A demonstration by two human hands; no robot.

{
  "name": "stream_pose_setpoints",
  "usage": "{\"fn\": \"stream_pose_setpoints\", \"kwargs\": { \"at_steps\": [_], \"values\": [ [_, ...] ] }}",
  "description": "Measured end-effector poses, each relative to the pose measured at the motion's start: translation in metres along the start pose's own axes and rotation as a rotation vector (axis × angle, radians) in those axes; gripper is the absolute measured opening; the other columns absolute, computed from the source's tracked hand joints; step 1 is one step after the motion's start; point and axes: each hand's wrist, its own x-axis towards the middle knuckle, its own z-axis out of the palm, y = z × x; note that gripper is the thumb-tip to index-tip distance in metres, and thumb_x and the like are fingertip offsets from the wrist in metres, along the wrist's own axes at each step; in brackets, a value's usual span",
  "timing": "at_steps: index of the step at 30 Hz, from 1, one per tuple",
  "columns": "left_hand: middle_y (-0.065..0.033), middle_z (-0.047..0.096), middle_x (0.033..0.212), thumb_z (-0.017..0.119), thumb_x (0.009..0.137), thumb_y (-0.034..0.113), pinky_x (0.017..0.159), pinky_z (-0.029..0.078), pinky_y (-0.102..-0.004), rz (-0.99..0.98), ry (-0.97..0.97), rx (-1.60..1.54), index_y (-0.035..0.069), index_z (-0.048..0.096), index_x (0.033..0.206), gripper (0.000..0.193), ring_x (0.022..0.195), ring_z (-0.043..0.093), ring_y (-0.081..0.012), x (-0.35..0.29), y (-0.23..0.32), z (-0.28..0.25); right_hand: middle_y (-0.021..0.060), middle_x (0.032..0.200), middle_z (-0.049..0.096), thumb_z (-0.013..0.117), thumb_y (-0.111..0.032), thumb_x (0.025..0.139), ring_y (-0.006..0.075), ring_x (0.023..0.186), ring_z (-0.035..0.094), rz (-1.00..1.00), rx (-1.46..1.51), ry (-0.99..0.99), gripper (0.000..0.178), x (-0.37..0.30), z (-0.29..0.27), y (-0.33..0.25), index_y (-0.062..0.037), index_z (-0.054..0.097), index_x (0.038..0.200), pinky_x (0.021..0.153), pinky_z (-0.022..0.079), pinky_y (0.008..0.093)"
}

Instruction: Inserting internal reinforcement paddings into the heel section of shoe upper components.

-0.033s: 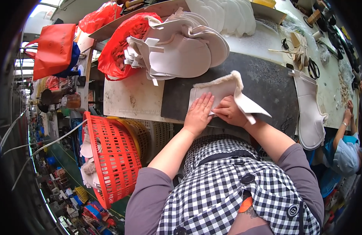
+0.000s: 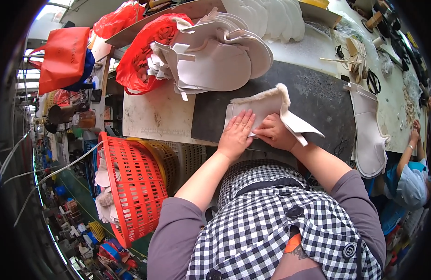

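Note:
A pale boot upper (image 2: 266, 105) with a fluffy fleece edge lies on the black mat (image 2: 320, 95) in front of me. My left hand (image 2: 237, 134) rests flat on its left part, fingers stretched out and close together. Just to the right, my right hand (image 2: 275, 134) is closed in a pinch at the near edge of the upper, by the left fingertips. What exactly lies between those fingertips is hidden. The right end of the upper stands up and folds over beside my right wrist, with a small tab hanging down.
Beyond the mat lies a stack of similar uppers (image 2: 215, 67), next to a red plastic bag (image 2: 127, 74) of small red pieces. Another upper (image 2: 369, 135) hangs over the table edge at right, near black-handled scissors (image 2: 374, 82). A red basket (image 2: 141, 172) stands at left. A co-worker (image 2: 411, 186) is at far right.
Both hands stay in place on the upper. The folded right end and its tab have shifted very slightly to the right.

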Motion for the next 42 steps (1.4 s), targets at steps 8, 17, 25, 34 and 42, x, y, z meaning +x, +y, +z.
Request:
{"fn": "stream_pose_setpoints", "kwargs": {
  "at_steps": [8,17,25,34,42],
  "values": [
    [-0.0141,0.011,0.159,0.063,0.079,0.051,0.118,0.013,-0.0425,0.079,-0.201,-0.004,0.025,0.031,0.15,0.082,0.147,0.01,-0.0298,0.0,0.001,-0.022,0.0026,0.099,0.066,0.07,-0.014,0.075,0.0237,0.097,0.06,-0.106,0.102,-0.109,0.019,-0.021,-0.014,0.011,-0.0101,0.072,0.094,0.086,0.048,0.0389],
    [-0.0192,0.012,0.158,0.071,0.074,0.043,0.115,0.017,-0.0492,-0.084,-0.166,-0.077,0.026,0.032,0.149,0.086,0.145,0.012,-0.0376,-0.017,0.042,-0.019,0.0079,0.109,0.066,0.066,-0.005,0.081,0.0288,0.11,0.058,0.254,0.263,-0.067,0.019,-0.028,-0.021,-0.031,-0.0071,0.068,0.1,0.097,0.046,0.0393],
    [-0.01,0.04,0.147,0.06,0.087,0.03,0.109,0.032,-0.0389,0.094,-0.112,0.093,0.014,0.04,0.143,0.062,0.137,0.036,-0.026,-0.042,0.05,-0.033,0.0081,0.087,0.066,0.059,-0.008,0.091,0.0145,0.074,0.066,1.039,0.82,0.219,0.015,-0.016,-0.027,0.008,0.0015,0.064,0.102,0.067,0.054,0.0254],
    [-0.0025,0.031,0.154,0.049,0.093,0.029,0.112,0.025,-0.0491,0.089,-0.242,0.128,0.017,0.037,0.145,0.055,0.142,0.028,-0.0224,0.055,0.022,-0.022,0.0111,0.088,0.069,0.052,-0.007,0.093,0.0166,0.072,0.068,1.329,0.95,0.276,0.022,-0.015,-0.076,0.035,0.0011,0.064,0.109,0.06,0.057,0.0286],
    [-0.0116,0.051,0.13,0.061,0.083,0.016,0.092,0.046,-0.0378,0.048,-0.315,0.015,0.013,0.048,0.133,0.052,0.111,0.053,-0.0294,0.092,0.048,-0.054,0.0087,0.09,0.067,0.064,-0.01,0.084,0.0146,0.079,0.065,1.077,0.361,0.425,0.023,-0.066,-0.098,0.052,-0.0024,0.064,0.106,0.074,0.054,0.029]
  ]
}}
